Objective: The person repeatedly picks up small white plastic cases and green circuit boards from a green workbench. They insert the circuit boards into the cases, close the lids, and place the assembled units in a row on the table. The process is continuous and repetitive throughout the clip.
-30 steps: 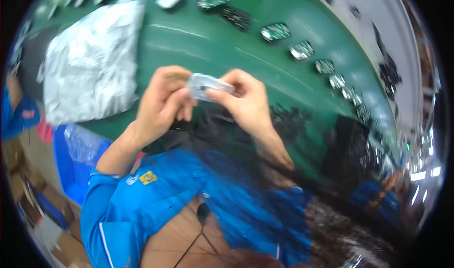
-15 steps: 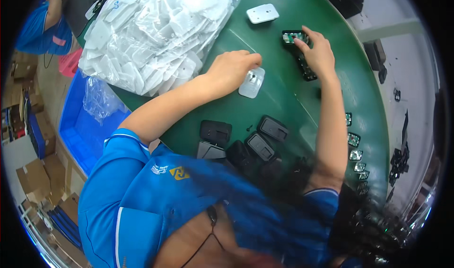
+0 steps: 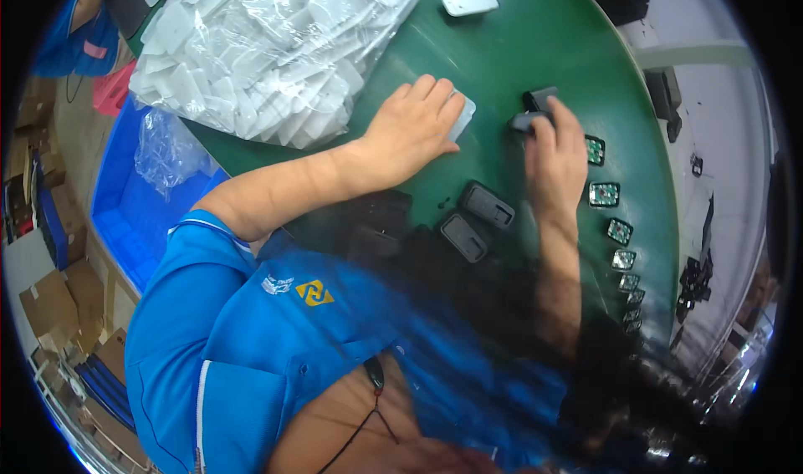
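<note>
The left hand lies palm down, fingers extended, over a pale plate showing at its three o'clock; the right hand curls its fingers at a dark housing toward eleven o'clock. Whether either grips, I cannot tell. A plastic bag sits at the left hand's ten o'clock.

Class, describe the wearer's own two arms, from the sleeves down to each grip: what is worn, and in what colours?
The left sleeve is short and bright blue, with thin white trim. The left forearm and right forearm are bare, no watch showing. The left grip and right grip are ungloved. Dark, blurred strands cover the right upper arm, so its sleeve cannot be made out.
</note>
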`<move>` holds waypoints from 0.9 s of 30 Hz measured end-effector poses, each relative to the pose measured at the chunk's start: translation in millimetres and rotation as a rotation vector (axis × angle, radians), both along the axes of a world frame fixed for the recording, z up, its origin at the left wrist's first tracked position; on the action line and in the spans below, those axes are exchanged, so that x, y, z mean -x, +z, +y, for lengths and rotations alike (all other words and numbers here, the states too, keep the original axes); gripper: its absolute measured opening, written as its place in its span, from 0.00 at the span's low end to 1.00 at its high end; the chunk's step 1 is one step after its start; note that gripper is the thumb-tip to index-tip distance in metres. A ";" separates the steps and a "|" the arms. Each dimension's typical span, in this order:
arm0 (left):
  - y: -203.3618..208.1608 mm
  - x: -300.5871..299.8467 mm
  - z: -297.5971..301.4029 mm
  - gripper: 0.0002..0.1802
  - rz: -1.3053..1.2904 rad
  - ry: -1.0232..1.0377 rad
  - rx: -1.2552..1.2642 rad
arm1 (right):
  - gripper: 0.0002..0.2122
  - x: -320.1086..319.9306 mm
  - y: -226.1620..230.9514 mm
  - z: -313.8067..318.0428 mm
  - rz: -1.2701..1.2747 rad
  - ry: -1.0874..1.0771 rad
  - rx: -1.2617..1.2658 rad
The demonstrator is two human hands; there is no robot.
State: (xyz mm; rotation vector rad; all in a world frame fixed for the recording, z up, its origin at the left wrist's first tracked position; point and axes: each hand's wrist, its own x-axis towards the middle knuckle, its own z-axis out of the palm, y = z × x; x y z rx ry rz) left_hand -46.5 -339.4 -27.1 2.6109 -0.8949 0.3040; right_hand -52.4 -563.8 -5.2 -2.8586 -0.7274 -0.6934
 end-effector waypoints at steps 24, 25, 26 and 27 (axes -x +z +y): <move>-13.8 -14.6 20.8 0.25 0.092 -0.349 0.254 | 0.23 123.6 13.7 -44.1 0.547 -0.295 -0.164; -15.9 -14.7 18.9 0.25 0.078 -0.347 0.260 | 0.22 122.2 19.4 -33.3 0.485 -0.340 -0.308; -18.2 -14.5 17.8 0.25 0.064 -0.343 0.266 | 0.22 119.9 0.1 -40.1 0.506 -0.381 -0.428; -20.4 -14.5 17.3 0.25 0.053 -0.346 0.280 | 0.21 113.5 -6.0 -37.4 0.481 -0.352 -0.464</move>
